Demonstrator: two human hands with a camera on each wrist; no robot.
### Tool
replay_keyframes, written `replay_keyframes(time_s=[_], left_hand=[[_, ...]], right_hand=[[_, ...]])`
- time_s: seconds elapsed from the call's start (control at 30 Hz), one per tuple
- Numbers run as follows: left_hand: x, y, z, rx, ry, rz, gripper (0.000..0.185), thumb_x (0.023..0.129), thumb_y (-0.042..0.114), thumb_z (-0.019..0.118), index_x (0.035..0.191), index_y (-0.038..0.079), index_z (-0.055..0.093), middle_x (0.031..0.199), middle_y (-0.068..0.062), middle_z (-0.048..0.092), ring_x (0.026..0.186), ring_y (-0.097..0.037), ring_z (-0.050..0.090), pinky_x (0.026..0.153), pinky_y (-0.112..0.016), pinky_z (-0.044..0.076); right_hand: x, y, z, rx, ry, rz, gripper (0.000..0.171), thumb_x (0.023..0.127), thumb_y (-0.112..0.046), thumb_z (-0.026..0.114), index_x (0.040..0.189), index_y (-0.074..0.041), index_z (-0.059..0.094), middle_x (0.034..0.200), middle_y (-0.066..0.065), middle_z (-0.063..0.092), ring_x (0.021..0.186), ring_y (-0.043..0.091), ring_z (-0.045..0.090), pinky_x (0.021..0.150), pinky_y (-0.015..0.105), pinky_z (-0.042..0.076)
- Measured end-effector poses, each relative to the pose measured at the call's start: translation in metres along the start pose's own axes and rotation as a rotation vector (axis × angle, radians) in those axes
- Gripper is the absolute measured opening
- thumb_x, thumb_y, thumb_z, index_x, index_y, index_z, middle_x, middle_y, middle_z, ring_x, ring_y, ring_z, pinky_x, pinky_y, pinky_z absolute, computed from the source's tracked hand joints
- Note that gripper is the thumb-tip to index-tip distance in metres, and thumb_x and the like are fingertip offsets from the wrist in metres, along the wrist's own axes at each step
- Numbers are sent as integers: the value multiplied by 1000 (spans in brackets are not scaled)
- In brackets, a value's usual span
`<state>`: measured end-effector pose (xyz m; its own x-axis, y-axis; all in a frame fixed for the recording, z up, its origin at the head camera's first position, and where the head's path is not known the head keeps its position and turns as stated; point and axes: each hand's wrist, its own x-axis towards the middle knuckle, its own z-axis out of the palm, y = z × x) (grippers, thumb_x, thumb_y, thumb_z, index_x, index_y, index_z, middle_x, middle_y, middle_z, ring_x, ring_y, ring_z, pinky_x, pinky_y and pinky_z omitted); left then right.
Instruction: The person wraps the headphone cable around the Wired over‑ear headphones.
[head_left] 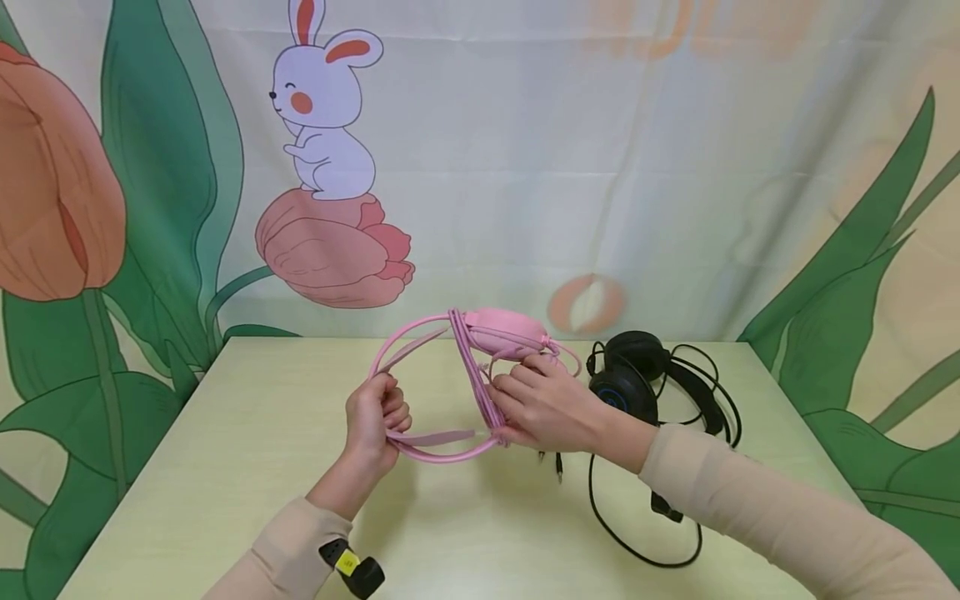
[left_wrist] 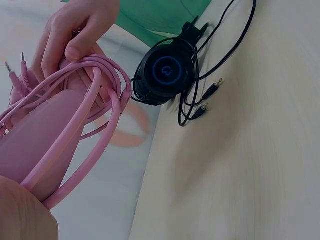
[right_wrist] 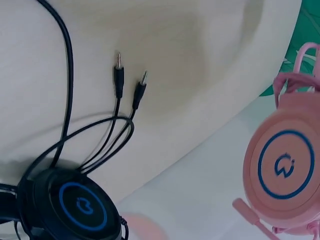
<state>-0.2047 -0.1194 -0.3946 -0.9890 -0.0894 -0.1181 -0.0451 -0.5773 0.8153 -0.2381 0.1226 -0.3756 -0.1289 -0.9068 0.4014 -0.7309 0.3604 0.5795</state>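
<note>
A pink headset (head_left: 502,327) is held up above the table between both hands. My left hand (head_left: 375,412) grips the top of its headband, fingers curled round the band. At the ear-cup end, my right hand (head_left: 551,404) holds the headset, its thumb near the cable in the left wrist view. The pink cable (head_left: 474,375) is wound in several loops across the two sides of the band. Two slim pink plugs (left_wrist: 24,67) stick out past the right hand. In the right wrist view, a pink ear cup (right_wrist: 282,162) bears a blue ring, with a microphone boom (right_wrist: 246,211) beside it.
A black headset (head_left: 633,367) lies on the table (head_left: 262,442) at the right, partly behind the right forearm. Its cable (head_left: 645,562) loops toward the front, and two black plugs (left_wrist: 212,91) lie near it. A printed curtain (head_left: 487,125) hangs behind the table.
</note>
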Motion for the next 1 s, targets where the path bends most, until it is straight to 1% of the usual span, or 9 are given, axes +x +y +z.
replay_keyframes(time_s=[0.07, 0.23, 0.33, 0.47, 0.57, 0.73, 0.87, 1.0], left_hand=[[0, 0, 0, 0, -11, -2, 26, 83, 6, 38, 60, 16, 31, 44, 7, 24, 36, -5, 21, 36, -18, 17], [-1, -1, 0, -6, -31, -17, 28, 83, 6, 38, 58, 16, 31, 44, 7, 24, 36, -5, 21, 36, -18, 19], [-1, -1, 0, -3, -30, -17, 28, 83, 6, 38, 58, 16, 31, 45, 7, 24, 37, -5, 21, 36, -18, 19], [-1, -1, 0, -3, -23, -28, 28, 82, 6, 38, 58, 17, 30, 44, 7, 24, 37, -5, 21, 36, -18, 18], [0, 0, 0, -5, -12, -52, 28, 83, 7, 38, 58, 17, 30, 45, 7, 24, 37, -5, 21, 36, -18, 18], [0, 0, 0, 15, 26, -91, 26, 81, 7, 41, 60, 16, 31, 45, 8, 26, 37, -4, 22, 37, -17, 19], [2, 1, 0, 57, 69, -99, 24, 81, 8, 45, 63, 16, 32, 45, 8, 26, 38, -4, 23, 38, -17, 20], [6, 1, -3, 104, 111, -110, 22, 82, 11, 49, 65, 15, 35, 45, 8, 26, 39, -4, 24, 39, -17, 22]], right_hand=[[0, 2, 0, 13, 17, -32, 47, 88, -52, 45, 101, -10, 62, 94, 0, 63, 82, 18, 54, 81, 33, 43], [2, 5, 3, 37, 95, -106, 42, 85, -53, 51, 86, -12, 61, 78, -3, 60, 70, 16, 52, 68, 28, 43], [3, 5, 4, 55, 119, -108, 38, 84, -51, 53, 79, -14, 59, 75, -3, 58, 67, 16, 50, 66, 28, 42], [4, 6, 5, 85, 120, -82, 34, 85, -47, 53, 73, -15, 58, 74, -3, 56, 65, 16, 48, 66, 28, 42], [5, 6, 6, 107, 124, -72, 32, 84, -44, 55, 71, -15, 57, 70, -4, 55, 63, 17, 48, 65, 28, 42], [5, 7, 11, 134, 140, -76, 31, 80, -44, 60, 70, -15, 56, 66, -4, 55, 63, 16, 49, 65, 29, 43], [4, 6, 18, 149, 157, -66, 31, 82, -44, 57, 71, -15, 56, 66, -4, 54, 63, 16, 49, 64, 29, 42], [6, 5, 25, 191, 171, -47, 25, 82, -37, 57, 74, -14, 55, 65, -5, 52, 62, 15, 48, 63, 28, 41]])
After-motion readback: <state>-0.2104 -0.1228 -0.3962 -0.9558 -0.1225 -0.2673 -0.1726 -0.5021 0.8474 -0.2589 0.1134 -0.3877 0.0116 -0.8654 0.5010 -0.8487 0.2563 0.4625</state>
